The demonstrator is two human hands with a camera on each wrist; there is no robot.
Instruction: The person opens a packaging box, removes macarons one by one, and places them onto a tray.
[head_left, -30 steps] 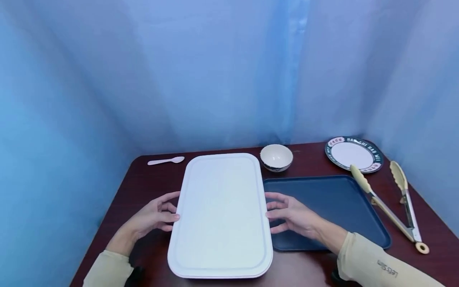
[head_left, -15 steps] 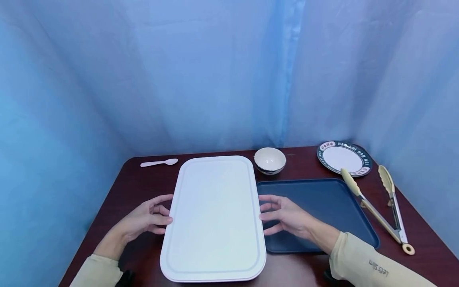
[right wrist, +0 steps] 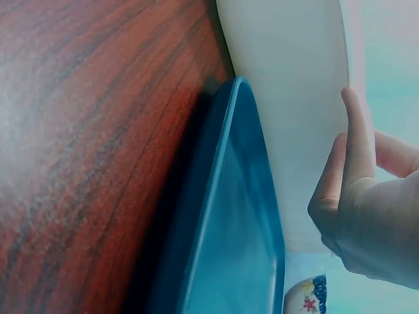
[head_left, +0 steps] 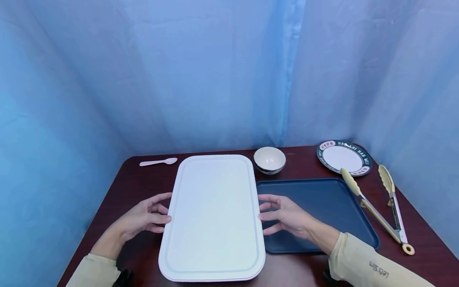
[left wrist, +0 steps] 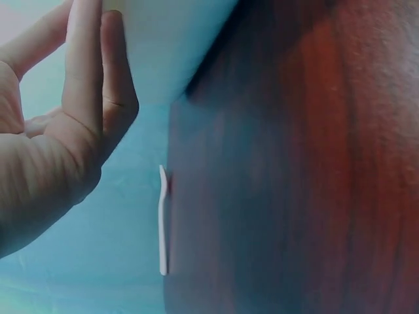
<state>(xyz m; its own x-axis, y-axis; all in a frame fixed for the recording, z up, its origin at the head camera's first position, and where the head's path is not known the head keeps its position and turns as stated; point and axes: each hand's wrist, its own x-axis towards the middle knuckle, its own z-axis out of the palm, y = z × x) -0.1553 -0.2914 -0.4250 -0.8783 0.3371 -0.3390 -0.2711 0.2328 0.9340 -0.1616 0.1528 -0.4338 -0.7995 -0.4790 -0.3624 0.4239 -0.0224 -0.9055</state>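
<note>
A white rectangular box [right wrist: 281, 131] with a flat white lid [head_left: 213, 215] stands lengthwise at the front middle of the table. My left hand [head_left: 145, 217] holds the lid's left edge, thumb at the rim and fingers bent alongside. On the opposite side my right hand [head_left: 287, 217] grips the right edge the same way, its wrist above a dark blue tray [head_left: 322, 215]. In the right wrist view, fingertips [right wrist: 348, 98] reach the lid's rim, high on the box wall. The lid lies level over the box, whose inside is hidden.
A pale spoon [head_left: 157, 162] lies at the back left of the dark red table [head_left: 143, 181]. Behind the tray are a small bowl [head_left: 269, 160] and a green-rimmed plate [head_left: 342, 158]. Open tongs [head_left: 401, 219] lie at the right, one arm overlapping the tray's edge. Blue curtains surround the table.
The whole head view has shifted, so everything appears slightly farther left. Both hands keep their places at the lid's edges, and the lid stays on the box.
</note>
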